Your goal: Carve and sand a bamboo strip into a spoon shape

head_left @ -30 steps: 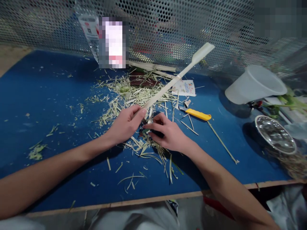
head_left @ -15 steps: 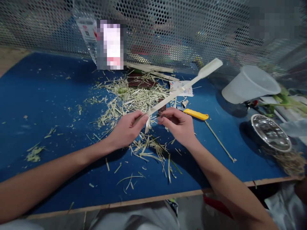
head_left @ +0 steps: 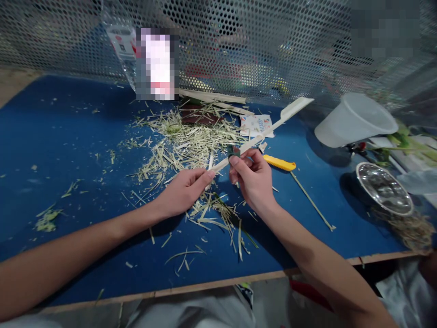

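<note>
We are gripping a pale paddle-ended stick (head_left: pixel 269 132) in our left hand (head_left: pixel 184 192), our right hand (head_left: pixel 253 180) pinching a dark sandpaper-like scrap (head_left: pixel 233 151) at its shaft.

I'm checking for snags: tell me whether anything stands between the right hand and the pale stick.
Only the small dark piece pinched by the right hand, covering part of the pale stick in this view; nothing else visible stands between them. The left hand holds the stick's near end.

Dim light leaves soft shadows on the blue table (head_left: pixel 85 114). The metal bowl (head_left: pixel 385 189) glints, a bright screen (head_left: pixel 157 61) is pixelated, and the right edge looks smeared.
</note>
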`<move>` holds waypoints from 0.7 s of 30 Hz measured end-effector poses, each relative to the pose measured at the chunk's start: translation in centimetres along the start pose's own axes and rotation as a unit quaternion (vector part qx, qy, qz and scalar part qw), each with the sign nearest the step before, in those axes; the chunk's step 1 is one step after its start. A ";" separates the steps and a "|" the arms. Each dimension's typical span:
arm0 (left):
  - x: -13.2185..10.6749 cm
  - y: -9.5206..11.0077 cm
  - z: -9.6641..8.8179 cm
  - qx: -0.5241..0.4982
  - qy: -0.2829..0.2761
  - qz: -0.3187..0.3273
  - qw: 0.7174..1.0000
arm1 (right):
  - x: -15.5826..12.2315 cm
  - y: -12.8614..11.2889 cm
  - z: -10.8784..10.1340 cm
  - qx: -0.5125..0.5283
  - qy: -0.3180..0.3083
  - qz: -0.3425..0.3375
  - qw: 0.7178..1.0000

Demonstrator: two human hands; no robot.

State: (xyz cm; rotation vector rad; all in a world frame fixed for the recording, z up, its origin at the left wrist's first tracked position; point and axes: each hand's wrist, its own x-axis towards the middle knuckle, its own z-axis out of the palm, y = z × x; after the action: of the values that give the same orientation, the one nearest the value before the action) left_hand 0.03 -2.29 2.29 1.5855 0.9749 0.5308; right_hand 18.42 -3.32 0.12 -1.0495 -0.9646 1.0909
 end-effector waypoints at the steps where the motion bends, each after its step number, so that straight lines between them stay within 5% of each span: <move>1: 0.0 -0.1 0.0 -0.016 -0.011 -0.008 1.000 | 0.1 -0.2 -0.1 -0.005 0.009 0.000 1.000; 7: 0.3 -0.7 -0.2 -0.093 -0.069 -0.027 0.993 | 0.6 -1.2 -0.7 -0.003 0.079 -0.018 0.997; 12: 0.6 -0.4 -0.3 -0.135 -0.070 -0.033 0.988 | -0.3 -0.8 0.2 -0.030 -0.020 0.061 0.997; 17: 0.4 -0.3 -0.2 -0.173 -0.086 -0.038 0.980 | 0.3 -1.6 -0.4 -0.014 0.049 0.000 0.999; 21: 0.5 -0.3 0.0 -0.225 -0.101 -0.068 0.967 | -0.4 -1.0 0.1 -0.029 -0.031 0.045 0.998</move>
State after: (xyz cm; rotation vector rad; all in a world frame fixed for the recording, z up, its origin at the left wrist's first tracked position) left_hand 0.18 -1.91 1.96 1.1318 0.7384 0.4460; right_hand 18.49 -3.81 1.06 -1.1205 -1.0123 1.1807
